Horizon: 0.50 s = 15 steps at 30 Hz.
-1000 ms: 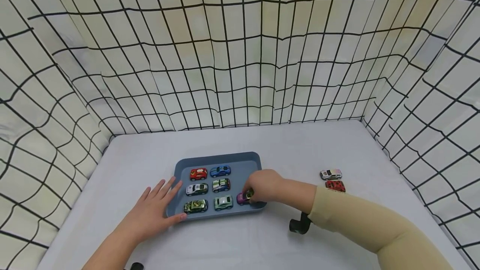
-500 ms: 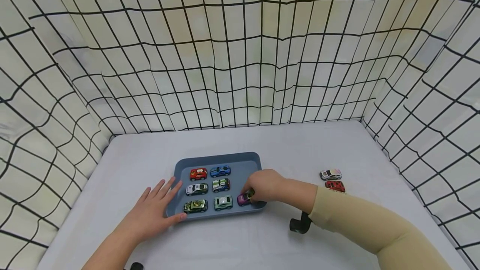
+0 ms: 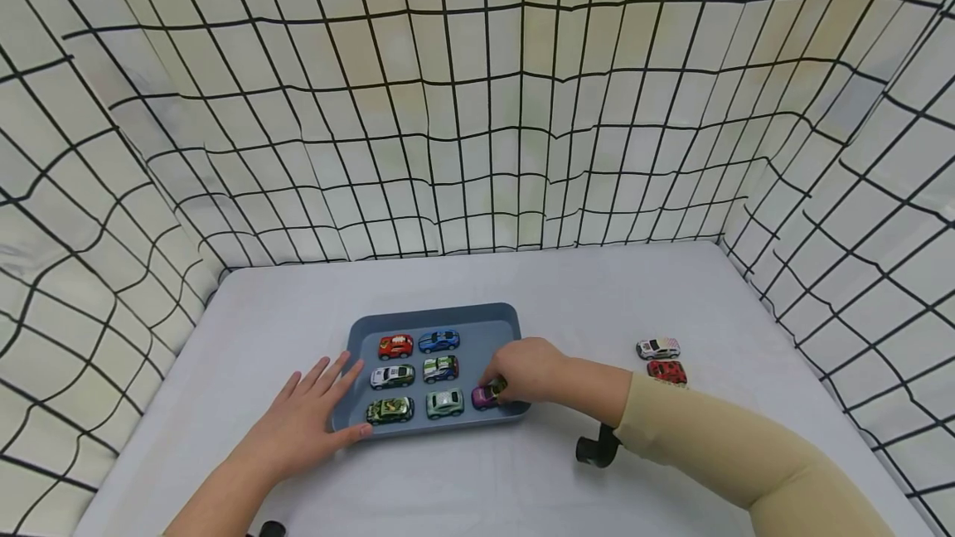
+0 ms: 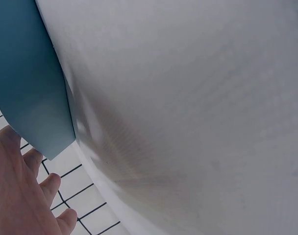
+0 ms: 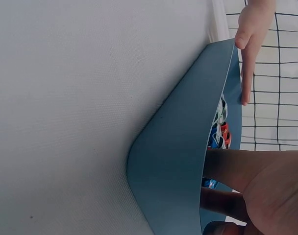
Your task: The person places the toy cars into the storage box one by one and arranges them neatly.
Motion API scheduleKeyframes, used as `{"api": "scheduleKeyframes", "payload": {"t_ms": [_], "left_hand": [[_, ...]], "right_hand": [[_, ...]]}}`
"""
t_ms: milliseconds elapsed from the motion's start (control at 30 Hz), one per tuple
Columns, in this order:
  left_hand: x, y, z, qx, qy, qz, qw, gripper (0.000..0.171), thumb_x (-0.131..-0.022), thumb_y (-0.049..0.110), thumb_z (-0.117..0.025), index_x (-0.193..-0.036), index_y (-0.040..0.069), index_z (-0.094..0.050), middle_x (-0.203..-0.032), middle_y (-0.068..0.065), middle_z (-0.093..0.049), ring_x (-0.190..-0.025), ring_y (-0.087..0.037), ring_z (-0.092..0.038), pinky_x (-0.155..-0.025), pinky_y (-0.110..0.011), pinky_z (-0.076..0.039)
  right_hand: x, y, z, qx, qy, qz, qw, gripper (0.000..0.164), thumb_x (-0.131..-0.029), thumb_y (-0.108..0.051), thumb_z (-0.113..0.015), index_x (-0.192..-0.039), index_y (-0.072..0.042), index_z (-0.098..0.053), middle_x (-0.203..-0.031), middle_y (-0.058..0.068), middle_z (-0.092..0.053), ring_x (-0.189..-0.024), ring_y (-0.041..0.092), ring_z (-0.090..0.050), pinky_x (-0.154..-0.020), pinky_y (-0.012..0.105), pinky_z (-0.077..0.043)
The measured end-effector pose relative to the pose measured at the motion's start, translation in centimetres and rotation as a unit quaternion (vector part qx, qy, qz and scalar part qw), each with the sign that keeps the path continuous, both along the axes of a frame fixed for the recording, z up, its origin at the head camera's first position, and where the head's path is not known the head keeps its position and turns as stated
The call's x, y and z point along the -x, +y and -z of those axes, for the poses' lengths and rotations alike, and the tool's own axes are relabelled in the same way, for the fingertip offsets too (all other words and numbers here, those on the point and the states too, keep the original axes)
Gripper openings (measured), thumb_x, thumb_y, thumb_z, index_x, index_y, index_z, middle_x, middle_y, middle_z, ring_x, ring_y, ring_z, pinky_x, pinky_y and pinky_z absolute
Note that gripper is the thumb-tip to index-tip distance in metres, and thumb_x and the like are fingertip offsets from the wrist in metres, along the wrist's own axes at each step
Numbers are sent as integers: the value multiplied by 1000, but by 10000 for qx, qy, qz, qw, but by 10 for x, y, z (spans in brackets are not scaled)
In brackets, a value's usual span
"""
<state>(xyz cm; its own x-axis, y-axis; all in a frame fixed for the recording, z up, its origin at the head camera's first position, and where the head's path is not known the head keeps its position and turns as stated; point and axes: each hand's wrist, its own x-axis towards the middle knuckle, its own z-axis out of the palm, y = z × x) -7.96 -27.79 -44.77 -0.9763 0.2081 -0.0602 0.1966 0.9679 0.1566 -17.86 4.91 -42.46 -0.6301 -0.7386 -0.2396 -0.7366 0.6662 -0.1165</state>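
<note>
A blue-grey tray [image 3: 481, 334] lies on the table with several toy cars in rows. My right hand [image 3: 531, 369] reaches into its near right corner and pinches a purple toy car [image 3: 485, 395], whose right end is hidden by the fingers. Left of it sits a pale green toy car [image 3: 444, 403], then a camouflage toy car [image 3: 390, 410]. My left hand [image 3: 302, 417], fingers spread and straight, rests against the tray's left edge. In the right wrist view the tray wall [image 5: 173, 142] hides most of the cars and the right fingertips.
Two toy cars lie on the white table right of the tray: a white one [image 3: 658, 347] and a red one [image 3: 667, 371], the latter partly behind the right sleeve [image 3: 716, 429]. Black-grid white curtains [image 3: 477, 106] surround the table at the back and sides.
The purple toy car has turned and shifted very slightly within my right hand's fingers. My left hand and the tray have stayed in place.
</note>
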Motion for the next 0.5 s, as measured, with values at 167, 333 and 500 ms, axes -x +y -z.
{"api": "scheduleKeyframes", "payload": {"t_ms": [167, 333, 500], "left_hand": [[0, -1, 1, 14, 4, 1, 10000, 106, -78, 88, -43, -156, 17, -35, -161, -13, -28, -146, -42, -22, -113, -68, -16], [1, -1, 2, -30, -13, 0, 10000, 105, -78, 88, -43, -156, 17, -35, -161, -13, -27, -146, -42, -22, -113, -68, -16], [1, -2, 2, -40, -15, -6, 10000, 106, -77, 88, -42, -156, 18, -35, -161, -13, -27, -146, -42, -22, -113, -68, -16]], "right_hand": [[-1, 0, 0, 47, 33, -3, 10000, 31, -86, -32, -79, -117, -32, -75, -108, -12, -72, -97, 6, -64, -83, 28, -54], [-1, 0, -1, 90, 29, 2, 10000, 32, -86, -34, -79, -118, -31, -75, -107, -12, -72, -94, 5, -63, -81, 28, -53], [4, 3, -4, 266, -45, 97, 9996, 34, -86, -35, -78, -119, -29, -74, -104, -11, -71, -87, 3, -61, -74, 26, -53]]}}
